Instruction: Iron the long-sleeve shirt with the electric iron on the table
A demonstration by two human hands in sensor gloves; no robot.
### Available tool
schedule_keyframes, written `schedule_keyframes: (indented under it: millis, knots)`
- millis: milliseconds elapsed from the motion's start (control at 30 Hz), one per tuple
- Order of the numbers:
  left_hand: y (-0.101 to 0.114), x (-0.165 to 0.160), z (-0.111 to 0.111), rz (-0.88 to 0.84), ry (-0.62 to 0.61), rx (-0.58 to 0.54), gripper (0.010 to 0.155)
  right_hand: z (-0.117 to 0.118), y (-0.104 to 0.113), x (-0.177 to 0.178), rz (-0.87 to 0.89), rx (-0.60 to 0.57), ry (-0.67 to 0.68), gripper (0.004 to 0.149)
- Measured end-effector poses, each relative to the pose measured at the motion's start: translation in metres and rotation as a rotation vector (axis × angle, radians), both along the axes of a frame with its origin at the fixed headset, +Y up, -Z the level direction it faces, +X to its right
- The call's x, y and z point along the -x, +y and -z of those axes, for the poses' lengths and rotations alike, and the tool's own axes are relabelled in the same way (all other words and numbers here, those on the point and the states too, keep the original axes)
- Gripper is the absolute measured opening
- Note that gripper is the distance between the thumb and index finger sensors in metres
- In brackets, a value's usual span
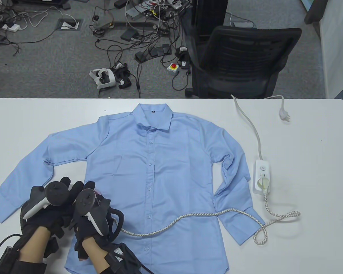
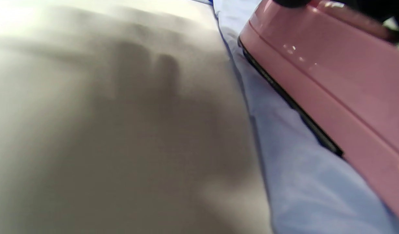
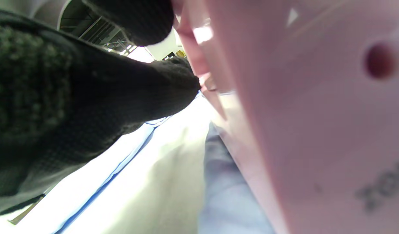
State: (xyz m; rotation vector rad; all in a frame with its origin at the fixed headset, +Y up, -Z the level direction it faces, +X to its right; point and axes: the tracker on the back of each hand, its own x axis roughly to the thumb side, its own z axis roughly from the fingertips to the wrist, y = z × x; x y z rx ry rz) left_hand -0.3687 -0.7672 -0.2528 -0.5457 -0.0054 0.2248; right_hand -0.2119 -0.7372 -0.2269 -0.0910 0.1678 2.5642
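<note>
A light blue long-sleeve shirt [image 1: 160,159] lies flat and buttoned on the white table [image 1: 303,142], sleeves spread. A pink iron [image 1: 97,194] sits on the shirt's lower left edge, mostly hidden under the hands. My right hand [image 1: 90,201] grips the iron; its gloved fingers [image 3: 154,91] lie against the pink body [image 3: 316,113]. My left hand [image 1: 70,185] is just left of it, fingers stretched forward. The left wrist view shows the iron [image 2: 332,74] flat on the shirt [image 2: 300,182] beside bare table [image 2: 121,130].
The iron's braided cord [image 1: 188,215] runs across the shirt's lower front to a white power strip [image 1: 263,177] at the right. The strip's own cable and plug [image 1: 284,115] lie near the far edge. A black office chair [image 1: 240,62] stands beyond the table.
</note>
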Motion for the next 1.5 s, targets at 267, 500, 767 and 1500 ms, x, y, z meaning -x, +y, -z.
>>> schedule_keyframes:
  millis: [267, 500, 767, 1500]
  knots:
    - [-0.015, -0.019, 0.000, 0.066, -0.077, 0.021, 0.058, 0.005, 0.000, -0.018, -0.060, -0.006, -0.090, 0.069]
    - [-0.024, -0.018, 0.001, 0.149, -0.072, 0.098, 0.060, 0.007, 0.000, -0.064, -0.061, 0.001, -0.196, 0.069]
    - [-0.025, -0.017, 0.000, 0.144, -0.052, 0.118, 0.060, 0.009, -0.001, -0.113, -0.066, 0.026, -0.329, 0.070]
    - [0.020, -0.005, -0.004, 0.074, -0.033, -0.095, 0.063, -0.008, 0.002, -0.120, 0.246, 0.019, -0.272, 0.074]
